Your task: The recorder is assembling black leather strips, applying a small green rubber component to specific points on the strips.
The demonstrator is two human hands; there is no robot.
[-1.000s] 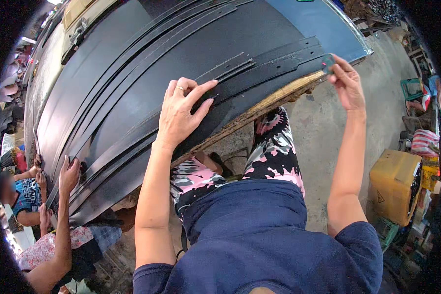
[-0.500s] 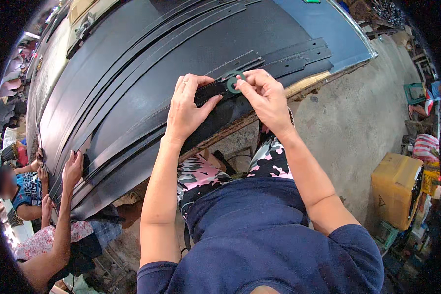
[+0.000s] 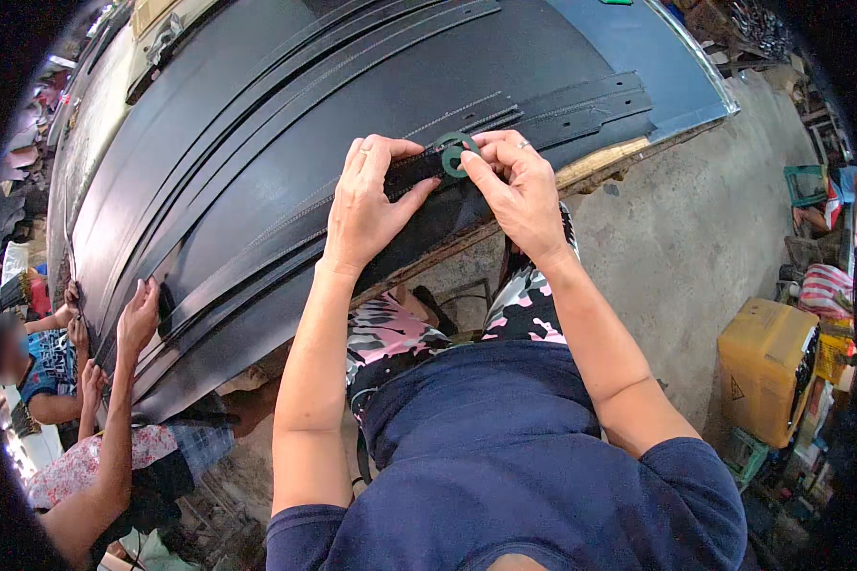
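Pinching a small green ring between thumb and forefinger, the right hand now sits right against the left hand at the near edge of the table. A second ago that right hand was stretched far out to the side, touching the end of the black straps; half a second ago it had come in with the ring, and since then both hands have stayed together. The left hand is closed on the end of a narrow black strap, thumb under, fingers over, holding it just beside the ring. The ring rests on the strap's tip, directly between the two grips; judging by that, the work looks to have moved from fetching to fitting the ring onto the strap. Whether the strap already passes through the ring cannot be told. Away from the grip, on the left, other people's hands press on the same long black sheets.
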